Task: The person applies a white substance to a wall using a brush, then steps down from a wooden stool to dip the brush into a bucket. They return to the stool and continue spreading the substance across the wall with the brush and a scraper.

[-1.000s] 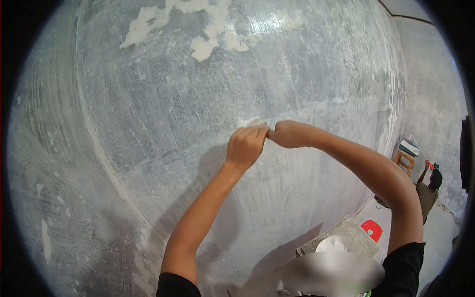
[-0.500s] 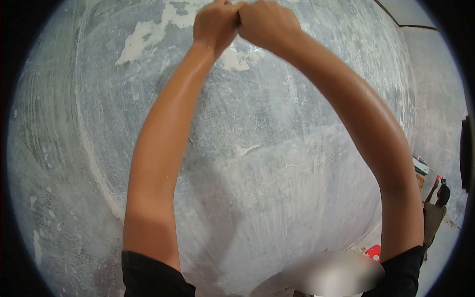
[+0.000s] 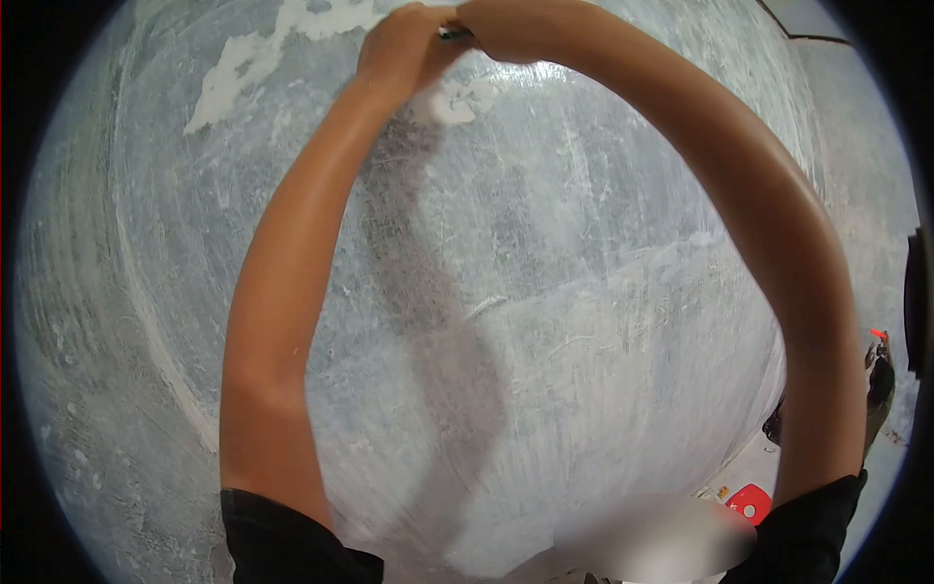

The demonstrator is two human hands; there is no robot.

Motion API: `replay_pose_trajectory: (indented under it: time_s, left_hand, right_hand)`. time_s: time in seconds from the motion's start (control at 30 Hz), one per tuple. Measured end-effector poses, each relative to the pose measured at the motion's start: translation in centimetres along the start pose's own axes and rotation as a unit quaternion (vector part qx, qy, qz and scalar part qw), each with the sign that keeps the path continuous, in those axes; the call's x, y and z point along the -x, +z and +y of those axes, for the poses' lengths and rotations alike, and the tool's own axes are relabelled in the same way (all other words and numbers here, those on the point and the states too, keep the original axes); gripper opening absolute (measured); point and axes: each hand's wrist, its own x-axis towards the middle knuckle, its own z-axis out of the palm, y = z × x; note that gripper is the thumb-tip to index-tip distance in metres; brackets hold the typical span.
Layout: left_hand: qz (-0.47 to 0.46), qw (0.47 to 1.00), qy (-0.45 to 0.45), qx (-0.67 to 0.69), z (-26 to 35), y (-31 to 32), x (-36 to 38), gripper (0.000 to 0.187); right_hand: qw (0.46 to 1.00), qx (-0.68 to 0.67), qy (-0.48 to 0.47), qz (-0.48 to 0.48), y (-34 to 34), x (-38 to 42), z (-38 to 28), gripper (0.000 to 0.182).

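Observation:
Both my arms reach up in front of a grey, patchy wall [image 3: 545, 214]. My left hand [image 3: 401, 51] is closed near the top edge of the view. Beside it, my right hand [image 3: 520, 31] is closed too, bent over at the wrist, and the two meet at the fingers. A small dark thing [image 3: 454, 35] shows in the gap between them; its kind cannot be made out, and most of it is hidden by the hands. The fingertips face away from me. Whitish bare patches [image 3: 238, 73] mark the wall around the hands.
Another person [image 3: 880, 384] stands at the far right, partly behind my right arm, with a red item at a raised hand. Low down at the right lies a red object [image 3: 749, 504] with a pale round spot. A blurred pale shape [image 3: 657, 540] covers the bottom.
My arms have spread a little wider, and my left hand has moved slightly left. My right wrist has risen and bent more. The arm's shadow on the wall looks darker.

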Motion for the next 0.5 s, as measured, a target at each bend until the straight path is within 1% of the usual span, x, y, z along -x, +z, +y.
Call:
replay_pose_trajectory:
  time_s: [0.03,0.1,0.17,0.23,0.3,0.33,0.4,0.43,0.47,0.5]
  left_hand:
    - [0.020,0.998,0.056,-0.006,0.6,0.0,1.8,0.013]
    - [-0.034,0.997,0.063,0.001,2.6,-0.3,5.1,0.012]
    - [-0.074,0.995,0.040,0.061,4.4,-0.1,8.5,0.023]
    - [-0.100,0.992,0.028,0.073,6.6,-0.4,11.9,0.029]
    - [-0.095,0.984,0.056,0.136,8.1,-0.1,15.4,0.034]
    - [-0.096,0.984,0.054,0.136,8.9,-0.2,16.9,0.034]
    - [-0.104,0.975,0.039,0.194,10.6,-0.5,19.9,0.036]
    - [-0.107,0.974,0.037,0.195,11.4,-0.6,21.2,0.036]
    - [-0.098,0.973,0.046,0.206,12.1,-0.7,22.3,0.024]
    - [-0.089,0.970,0.055,0.218,12.9,-0.9,23.3,0.017]
  right_hand:
    - [0.999,0.027,-0.047,-0.003,-0.4,1.6,-0.8,0.022]
    - [0.996,-0.020,-0.018,-0.085,-2.1,6.7,-3.0,0.023]
    - [0.991,-0.077,-0.031,-0.107,-1.2,10.2,-4.4,0.019]
    - [0.993,-0.064,-0.055,-0.082,-0.1,13.9,-6.2,0.016]
    - [0.986,-0.086,-0.055,-0.133,-0.1,17.1,-8.0,0.012]
    - [0.984,-0.093,-0.053,-0.144,0.1,18.5,-8.8,0.010]
    - [0.980,-0.105,-0.053,-0.159,0.6,21.4,-10.2,0.009]
    - [0.976,-0.136,-0.067,-0.156,0.8,22.7,-10.7,0.007]
    - [0.971,-0.166,-0.080,-0.151,1.0,23.9,-11.0,0.008]
    - [0.971,-0.168,-0.080,-0.153,1.1,25.0,-11.3,0.008]
